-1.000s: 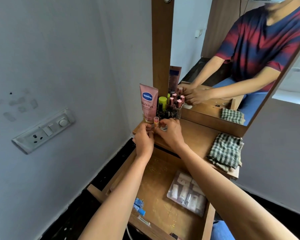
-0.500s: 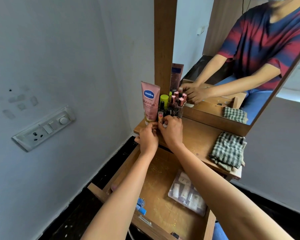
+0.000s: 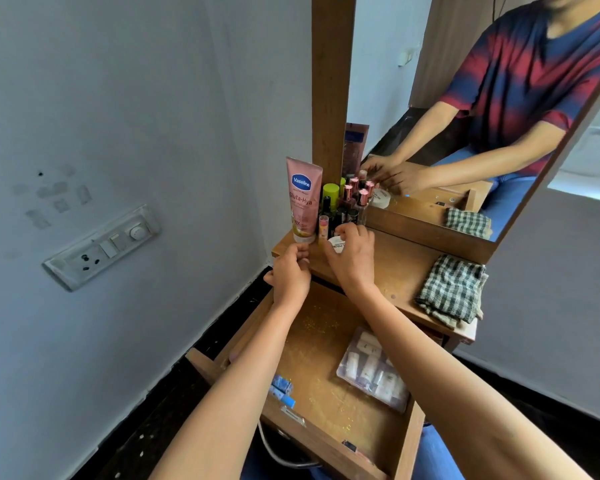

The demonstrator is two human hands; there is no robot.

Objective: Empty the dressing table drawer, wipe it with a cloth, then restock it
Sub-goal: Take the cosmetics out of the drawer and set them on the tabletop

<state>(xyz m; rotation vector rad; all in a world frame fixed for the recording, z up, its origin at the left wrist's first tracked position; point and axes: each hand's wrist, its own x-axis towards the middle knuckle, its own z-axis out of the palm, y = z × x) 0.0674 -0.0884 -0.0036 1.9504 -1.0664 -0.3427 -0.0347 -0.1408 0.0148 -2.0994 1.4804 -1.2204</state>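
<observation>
The drawer (image 3: 409, 441) of the dressing table stands pulled out below my arms. In it lie a clear pouch of small bottles (image 3: 374, 372) at the right and some small blue items (image 3: 283, 388) at the left front. On the tabletop (image 3: 402, 268) my right hand (image 3: 355, 263) grips a small white jar (image 3: 336, 244) from above. A small pink lip balm tube (image 3: 323, 227) stands just left of the jar. My left hand (image 3: 291, 273) hovers at the tabletop's front edge, fingers loosely curled and holding nothing. A checked cloth (image 3: 451, 289) lies at the tabletop's right.
A pink Vaseline tube (image 3: 303, 199) and a cluster of small bottles (image 3: 349, 202) stand at the back left against the mirror (image 3: 465, 98). A switch plate (image 3: 101, 245) is on the left wall, which runs close to the table. The floor is dark.
The pink lip balm tube has been set upright on the tabletop and released. My left hand has drawn back to the table edge. My right hand now grips the white jar.
</observation>
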